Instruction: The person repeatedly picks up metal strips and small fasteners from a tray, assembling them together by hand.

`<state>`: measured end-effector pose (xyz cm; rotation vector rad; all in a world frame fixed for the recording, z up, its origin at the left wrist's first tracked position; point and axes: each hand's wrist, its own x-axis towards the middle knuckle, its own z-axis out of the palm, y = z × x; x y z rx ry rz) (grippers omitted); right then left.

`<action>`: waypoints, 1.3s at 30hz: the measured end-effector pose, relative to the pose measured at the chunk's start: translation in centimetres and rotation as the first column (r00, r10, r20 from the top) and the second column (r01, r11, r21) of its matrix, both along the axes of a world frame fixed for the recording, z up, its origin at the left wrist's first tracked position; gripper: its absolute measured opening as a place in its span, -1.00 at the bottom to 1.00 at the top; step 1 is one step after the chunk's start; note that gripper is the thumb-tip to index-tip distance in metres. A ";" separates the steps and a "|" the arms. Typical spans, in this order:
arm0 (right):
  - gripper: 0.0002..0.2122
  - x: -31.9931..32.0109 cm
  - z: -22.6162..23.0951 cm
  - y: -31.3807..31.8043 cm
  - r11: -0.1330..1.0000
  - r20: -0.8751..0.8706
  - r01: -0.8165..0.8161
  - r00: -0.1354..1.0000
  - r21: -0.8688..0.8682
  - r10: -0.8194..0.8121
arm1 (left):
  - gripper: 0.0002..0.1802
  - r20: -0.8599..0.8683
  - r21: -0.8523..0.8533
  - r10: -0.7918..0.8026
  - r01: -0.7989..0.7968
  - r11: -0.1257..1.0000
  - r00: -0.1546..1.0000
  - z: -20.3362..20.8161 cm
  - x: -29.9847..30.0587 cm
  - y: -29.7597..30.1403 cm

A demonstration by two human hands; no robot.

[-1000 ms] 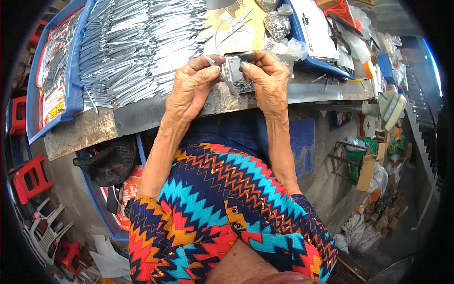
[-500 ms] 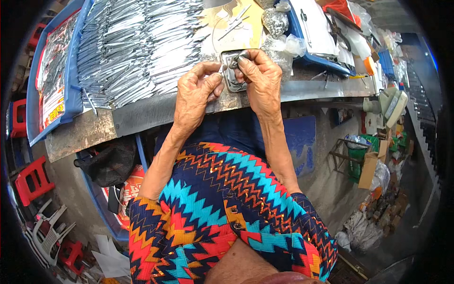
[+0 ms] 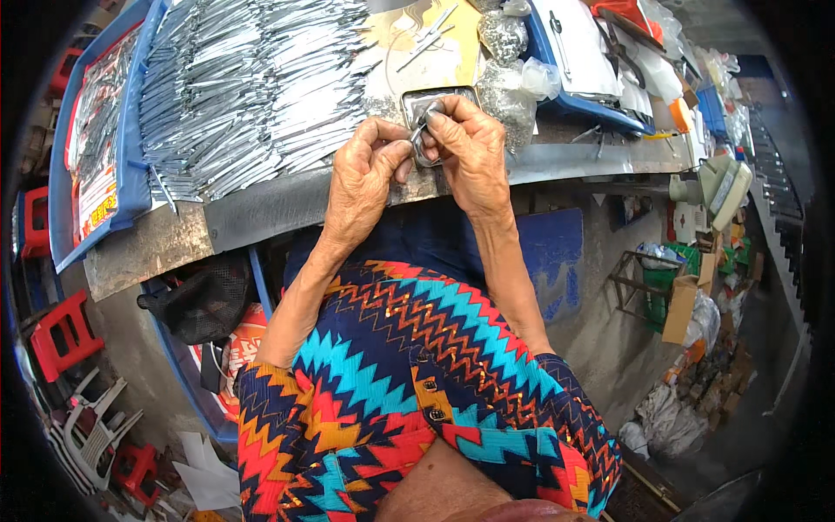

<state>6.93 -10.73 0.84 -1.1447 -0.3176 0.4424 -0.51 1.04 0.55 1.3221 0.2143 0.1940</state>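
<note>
My left hand [image 3: 364,174] and my right hand [image 3: 475,158] meet over a small rectangular metal tray [image 3: 414,103] near the table's front edge. Both are closed at the fingertips on a small, thin metal piece [image 3: 419,132] that spans between them. Its exact kind is too small to make out. Some of the tray's contents are hidden behind my fingers. Beside my left hand, long rows of thin silvery metal strips [image 3: 252,104] cover the table.
A blue tray [image 3: 132,165] stands at the far left. Clear bags of small parts [image 3: 504,87] lie right of the metal tray, before another blue tray [image 3: 570,106] with tools. A yellowish sheet [image 3: 400,65] holds a few loose strips. Red stools [image 3: 65,335] stand on the floor.
My right hand has moved slightly left and down, closer to my left fingers. The thin metal piece now shows between both hands, and more of the tray's far end is uncovered.
</note>
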 end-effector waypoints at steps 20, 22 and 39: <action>-0.93 -2.9 -0.8 -3.8 0.973 0.161 0.088 0.985 -0.214 -0.054 | -0.93 0.253 0.573 -0.080 -0.083 0.815 0.964 -1.4 -1.5 -1.4; -0.92 -1.9 -0.3 -3.8 0.958 0.085 0.011 0.996 -0.288 0.014 | -0.92 0.238 0.579 -0.093 -0.065 0.812 0.967 -0.7 -1.1 -0.7; -0.92 3.0 -2.9 -2.0 0.463 0.766 0.613 0.558 -0.640 0.319 | -0.79 0.263 0.962 0.132 -0.270 0.034 0.956 -3.1 4.5 8.3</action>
